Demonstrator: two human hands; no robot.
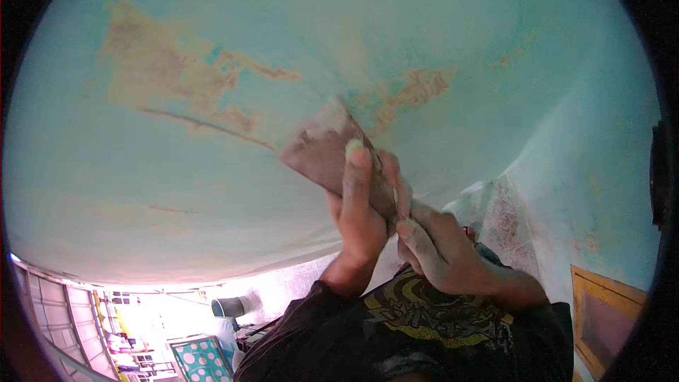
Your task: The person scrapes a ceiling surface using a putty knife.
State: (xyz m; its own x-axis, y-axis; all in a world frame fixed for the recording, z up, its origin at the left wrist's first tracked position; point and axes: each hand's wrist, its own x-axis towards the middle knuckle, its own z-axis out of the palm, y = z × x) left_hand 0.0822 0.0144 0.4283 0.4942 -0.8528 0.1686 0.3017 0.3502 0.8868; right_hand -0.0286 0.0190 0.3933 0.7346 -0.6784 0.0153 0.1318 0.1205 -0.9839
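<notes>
My left hand (pixel 360 212) holds a brown, folded sheet, probably sandpaper (pixel 323 156), with the thumb on its face and the fingers behind it. Pale dust or wear whitens the sheet's upper part. My right hand (pixel 445 254) is at the sheet's lower right edge, its thumb and fingers pinched together there; whether it grips the edge is unclear. Beyond both hands spreads a pale green painted wall (pixel 297 233), with brownish patches (pixel 154 58) of filler or bare plaster and a thin crack (pixel 207 126). The sheet overlaps the wall in view; contact cannot be told.
A yellow-framed panel (pixel 610 289) stands at the lower right. Tiled floor (pixel 506 217) shows below the wall's corner. Towards the lower left are a grey bucket (pixel 228 306), a green panel with pale dots (pixel 201 361) and a bright opening with shelved goods.
</notes>
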